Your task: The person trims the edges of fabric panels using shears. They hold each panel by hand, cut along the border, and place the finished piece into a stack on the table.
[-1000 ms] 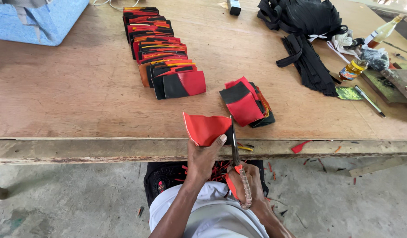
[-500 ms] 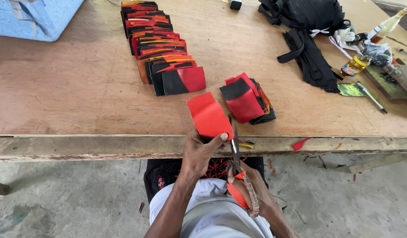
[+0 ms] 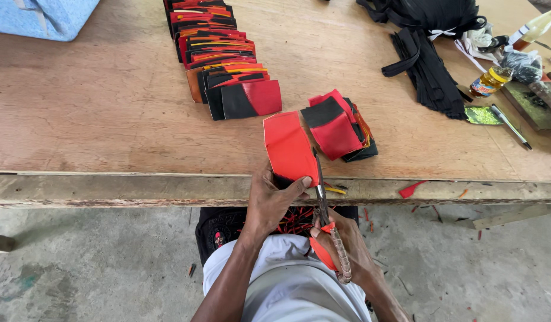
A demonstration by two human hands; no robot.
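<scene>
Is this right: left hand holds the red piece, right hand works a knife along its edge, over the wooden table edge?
Not quite. The head view shows scissors, not a knife, in the right hand. The left hand does hold the red piece over the wooden table edge.

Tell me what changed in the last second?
The left hand turned the red piece from lying flat and wide to standing upright, with the scissors now along its right edge. The right hand kept the scissors; the piles on the table stayed put.
</scene>
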